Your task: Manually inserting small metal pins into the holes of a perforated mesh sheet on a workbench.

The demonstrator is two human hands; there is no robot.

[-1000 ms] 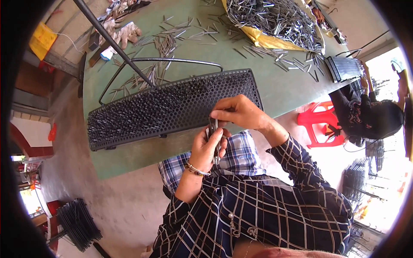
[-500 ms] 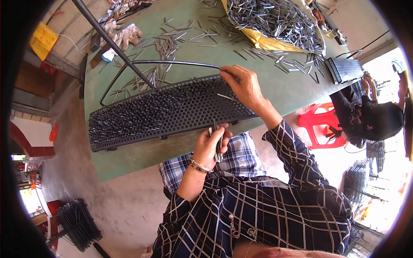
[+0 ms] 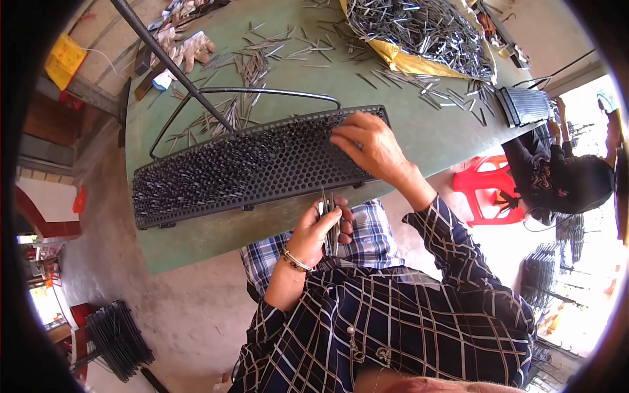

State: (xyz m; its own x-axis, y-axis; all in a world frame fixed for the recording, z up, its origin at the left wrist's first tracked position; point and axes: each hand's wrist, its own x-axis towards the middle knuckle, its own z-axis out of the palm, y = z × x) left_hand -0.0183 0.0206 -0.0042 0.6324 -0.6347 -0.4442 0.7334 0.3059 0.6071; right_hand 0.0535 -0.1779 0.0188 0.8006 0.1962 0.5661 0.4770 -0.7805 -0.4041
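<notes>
A long black perforated rack [image 3: 298, 160] lies slanted along the near edge of the green table. Thin dark metal pins stand packed in its holes on the left and along the far side; bare holes show toward the near right. My left hand [image 3: 319, 229] is closed round a bundle of thin metal strips [image 3: 329, 223], just off the rack's near edge. Over the rack's right end, my right hand [image 3: 372, 145] has its fingertips bent together close to the holes. Whatever lies between those fingertips is hidden.
Loose strips [image 3: 252, 69] are scattered on the green table [image 3: 314, 82] beyond the rack's bent-rod frame [image 3: 262, 90]. A yellow-edged sack [image 3: 400, 60] heaped with strips stands at the far right. Work gloves [image 3: 195, 49] lie far left. Past a red stool [image 3: 485, 190], another person works.
My right hand has moved from the rack's far rim down onto its right end. The strip lying across the holes there is no longer visible. The left hand keeps its bundle, shifted slightly.
</notes>
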